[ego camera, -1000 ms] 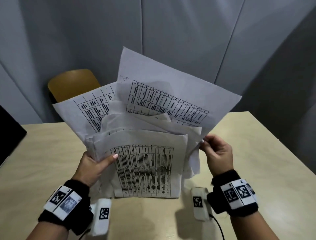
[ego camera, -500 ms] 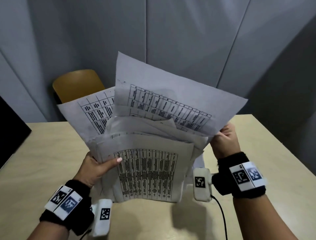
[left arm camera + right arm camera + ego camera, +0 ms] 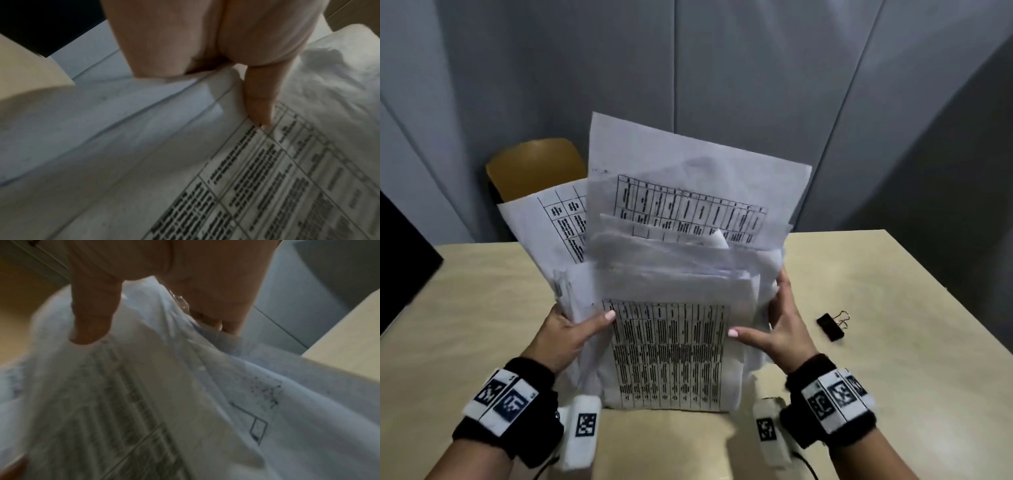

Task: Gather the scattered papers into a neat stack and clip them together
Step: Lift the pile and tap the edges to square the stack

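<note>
Uneven sheaf of printed papers (image 3: 667,342) held upright between both hands, lower edge resting on the desk (image 3: 893,377). Left hand (image 3: 566,334) grips the sheaf's left edge, thumb (image 3: 258,104) laid across the front sheet, fingers hidden behind. Right hand (image 3: 782,329) holds the right edge, thumb (image 3: 92,318) on the front sheet, fingers behind the sheets. Several sheets fan out above and beyond the hands, edges unaligned. A black binder clip (image 3: 832,325) lies on the desk just right of the right hand, apart from the papers. Beyond the sheaf stands a brown chair (image 3: 534,168).
</note>
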The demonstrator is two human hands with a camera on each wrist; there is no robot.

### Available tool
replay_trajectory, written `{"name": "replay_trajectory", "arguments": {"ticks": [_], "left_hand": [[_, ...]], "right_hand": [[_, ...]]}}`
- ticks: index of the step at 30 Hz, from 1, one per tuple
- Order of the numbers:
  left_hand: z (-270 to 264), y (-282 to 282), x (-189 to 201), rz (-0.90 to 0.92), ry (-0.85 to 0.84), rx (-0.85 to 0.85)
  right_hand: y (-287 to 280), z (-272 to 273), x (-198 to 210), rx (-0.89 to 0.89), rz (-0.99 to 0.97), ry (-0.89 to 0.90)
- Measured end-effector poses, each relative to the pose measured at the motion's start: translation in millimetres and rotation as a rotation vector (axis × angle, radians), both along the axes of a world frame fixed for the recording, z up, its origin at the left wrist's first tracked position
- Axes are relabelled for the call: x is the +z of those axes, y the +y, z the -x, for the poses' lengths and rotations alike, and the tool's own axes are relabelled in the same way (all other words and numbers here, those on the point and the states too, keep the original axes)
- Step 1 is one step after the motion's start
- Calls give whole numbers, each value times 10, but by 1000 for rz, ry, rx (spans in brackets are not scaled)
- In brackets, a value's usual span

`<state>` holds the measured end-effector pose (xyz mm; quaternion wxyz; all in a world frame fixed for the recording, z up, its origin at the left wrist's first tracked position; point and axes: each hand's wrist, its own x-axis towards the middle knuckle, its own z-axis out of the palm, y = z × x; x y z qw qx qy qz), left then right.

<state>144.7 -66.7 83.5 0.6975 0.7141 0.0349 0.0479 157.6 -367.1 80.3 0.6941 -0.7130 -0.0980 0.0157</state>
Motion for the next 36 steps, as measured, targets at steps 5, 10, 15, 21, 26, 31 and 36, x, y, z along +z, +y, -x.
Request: {"name": "replay_trajectory", "arguments": {"ticks": [5, 10, 15, 21, 26, 31, 36], "left_hand": [[12, 6, 77, 96, -27, -103], [2, -193, 57, -15, -150, 134], [5, -333, 187, -40, -278, 188], [25, -279, 250, -4, -310, 106], [18, -283, 312, -23, -330, 99], [-3, -239, 155, -34, -275, 91], [-56, -332, 219, -37, -275, 196]], "right_hand": [[-132, -147, 151, 83, 34, -3], [110, -79, 222, -82, 188, -199], [193, 14, 251, -154, 102, -279], [170, 60, 215, -88, -72, -236], [231, 39, 222, -128, -194, -219], [209, 14, 166, -181, -193, -172], [347, -4, 198, -179, -223, -229]]}}
